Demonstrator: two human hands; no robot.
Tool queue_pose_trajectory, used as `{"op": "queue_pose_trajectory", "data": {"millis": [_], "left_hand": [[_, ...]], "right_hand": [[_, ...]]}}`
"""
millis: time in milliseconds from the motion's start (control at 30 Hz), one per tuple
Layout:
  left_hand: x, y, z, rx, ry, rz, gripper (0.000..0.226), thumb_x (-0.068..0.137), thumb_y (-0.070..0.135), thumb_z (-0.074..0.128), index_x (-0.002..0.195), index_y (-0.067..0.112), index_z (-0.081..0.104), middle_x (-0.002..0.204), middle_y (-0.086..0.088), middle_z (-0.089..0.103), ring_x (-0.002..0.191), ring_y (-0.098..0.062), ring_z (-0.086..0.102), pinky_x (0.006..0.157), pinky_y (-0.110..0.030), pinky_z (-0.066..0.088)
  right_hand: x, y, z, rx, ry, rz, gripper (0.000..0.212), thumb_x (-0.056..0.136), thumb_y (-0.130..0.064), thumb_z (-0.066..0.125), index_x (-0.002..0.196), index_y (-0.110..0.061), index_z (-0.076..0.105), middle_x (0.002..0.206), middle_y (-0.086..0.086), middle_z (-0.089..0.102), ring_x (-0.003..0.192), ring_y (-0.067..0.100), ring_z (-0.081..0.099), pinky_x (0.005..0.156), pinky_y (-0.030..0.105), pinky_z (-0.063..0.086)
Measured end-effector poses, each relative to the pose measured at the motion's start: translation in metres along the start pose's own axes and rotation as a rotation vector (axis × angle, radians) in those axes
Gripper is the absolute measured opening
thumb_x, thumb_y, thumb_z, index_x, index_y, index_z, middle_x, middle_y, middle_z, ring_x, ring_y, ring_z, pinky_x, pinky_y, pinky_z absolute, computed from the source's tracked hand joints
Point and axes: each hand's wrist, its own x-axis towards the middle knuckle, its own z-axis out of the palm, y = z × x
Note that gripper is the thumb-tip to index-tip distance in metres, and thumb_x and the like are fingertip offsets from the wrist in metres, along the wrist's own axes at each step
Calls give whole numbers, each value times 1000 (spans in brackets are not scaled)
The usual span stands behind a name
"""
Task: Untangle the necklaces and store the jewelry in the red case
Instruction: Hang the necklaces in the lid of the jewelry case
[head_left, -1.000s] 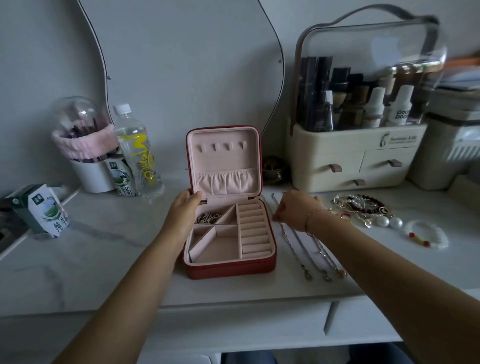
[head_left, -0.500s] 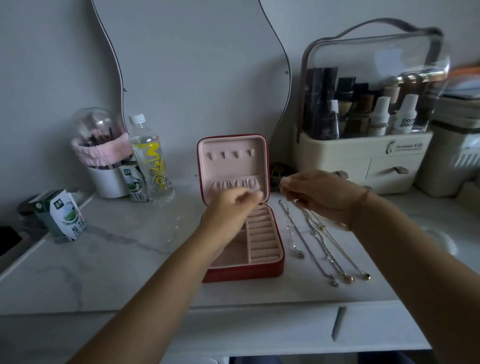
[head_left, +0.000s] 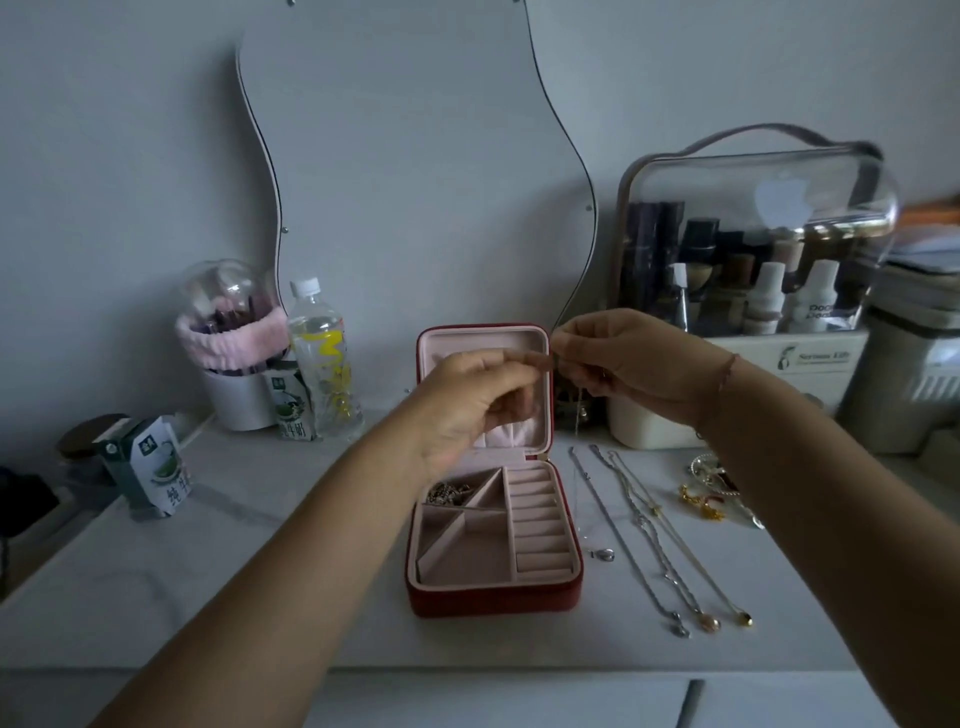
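Pinching a thin necklace (head_left: 577, 415) between left hand (head_left: 475, 402) and right hand (head_left: 626, 358) above the open red case (head_left: 493, 597), just left of three necklaces (head_left: 649, 530) laid straight on the table (head_left: 260, 571).

A plain pale grey wall (head_left: 130, 130) rises behind both hands, and a frameless mirror (head_left: 405, 156) with a wavy edge is fixed to it, above and behind the left hand (head_left: 478, 400). Under the hands lies a white, grey-veined tabletop (head_left: 156, 571), with white drawer fronts (head_left: 519, 701) along its near edge. Behind the right hand (head_left: 634, 358) a cream cosmetics organiser (head_left: 753, 208) with a clear domed lid stands against the wall, and the light over the whole room is dim and cool.
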Motion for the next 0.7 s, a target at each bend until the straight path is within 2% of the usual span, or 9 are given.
{"op": "queue_pose_trajectory", "data": {"millis": [133,200,300,367,433,500,600,700], "left_hand": [[-1,29,-17,-134,-109,-43,21,94,1,43,87,7,62,53,3,46,47,-8,44,67,-27,56],[1,41,-29,-151,-84,-25,18,94,8,45,88,9,62,53,6,43,45,-6,40,60,-24,53],[7,49,-48,-106,4,37,14,90,18,52,91,9,63,53,7,39,46,-5,33,50,-17,41],[13,46,-59,-17,93,82,12,90,16,56,90,8,64,54,7,39,46,-4,32,47,-15,34],[18,37,-67,160,193,115,8,90,13,60,88,8,66,57,6,46,46,-2,37,45,-12,32],[24,22,-74,341,275,133,3,89,13,65,88,12,68,62,8,57,48,4,47,48,-8,37],[32,-2,-84,425,358,174,6,85,7,70,82,12,70,63,9,65,53,8,55,58,-4,42],[42,-27,-91,433,499,205,12,82,9,74,74,17,71,63,9,69,58,1,60,64,-12,47]], "right_hand": [[7,-19,-6,38,-9,-57,19,93,-14,52,76,-6,56,57,2,38,53,12,30,55,26,24],[7,-32,-10,27,-11,-71,14,86,-18,58,79,-6,59,58,2,37,54,11,31,55,23,26],[11,-43,-16,-60,-2,-78,35,69,-31,65,91,-4,68,59,1,45,56,11,36,58,22,34],[17,-43,-13,-116,16,-90,30,72,-29,68,89,-5,69,59,0,50,56,9,39,60,23,36],[27,-35,-3,-175,87,-104,14,82,-22,67,84,-8,70,62,-2,56,57,7,44,58,18,39],[40,-20,8,-234,202,-108,12,84,-20,67,82,-8,70,68,1,62,61,8,48,57,13,42],[61,10,30,-264,375,-111,15,82,-23,72,77,-8,71,68,8,66,56,10,50,57,20,44],[76,35,53,-205,495,-108,14,81,-24,73,73,-13,70,62,5,61,52,11,47,52,27,42]]}}
